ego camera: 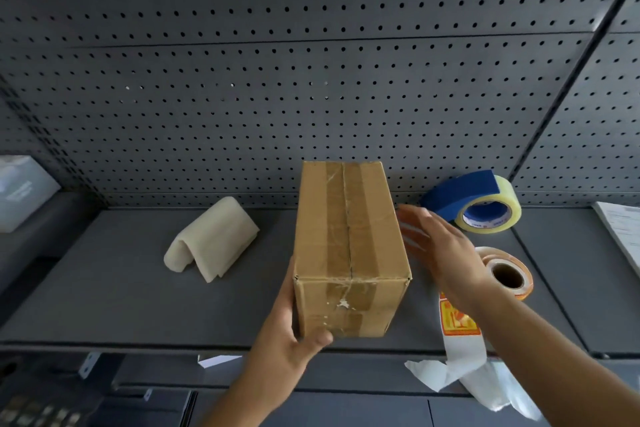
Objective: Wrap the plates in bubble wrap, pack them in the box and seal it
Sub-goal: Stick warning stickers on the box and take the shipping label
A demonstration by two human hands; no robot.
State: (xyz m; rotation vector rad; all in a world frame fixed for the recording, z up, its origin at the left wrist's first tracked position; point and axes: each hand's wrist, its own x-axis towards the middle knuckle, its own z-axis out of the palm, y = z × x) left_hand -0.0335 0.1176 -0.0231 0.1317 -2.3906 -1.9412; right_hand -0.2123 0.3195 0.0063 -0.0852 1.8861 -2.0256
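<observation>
1. Lower left corner of frame: dark keypad with pale keys [34,414], cut off by the frame edge.
2. Lower right: crumpled white backing paper [446,374] hanging over the front edge of the dark grey bench top [121,288], joined to a white strip of orange-printed labels [459,322] lying on the bench.
3. Lower centre: left hand [287,333] grasping the near lower left corner of the brown cardboard box [349,236]. Thumb laid across the near face, fingers hidden behind the left side.
4. Centre of frame: box closed, long side running away from the camera, brown tape along the top seam and down the near face. Resting on the bench or lifted off it: cannot tell.
5. Right of centre: right hand [440,246] released, fingers straight and blurred, holding nothing, tips just beside the box's right side. Contact with the box: cannot tell.
6. Just right of that hand: orange-and-white roll of labels [488,255], hollow core facing the camera, partly hidden by the wrist.
7. Left of centre: cream folded foam sheet [211,239] on the bench, apart from the box.
8. Beyond the right hand: roll of clear packing tape with a blue cover [485,210], at the foot of the back panel.
9. Right edge: white printed papers [620,229]. Left edge: pale grey carton [20,191], blurred.
10. Upper frame: dark grey perforated metal back panel [311,80].
</observation>
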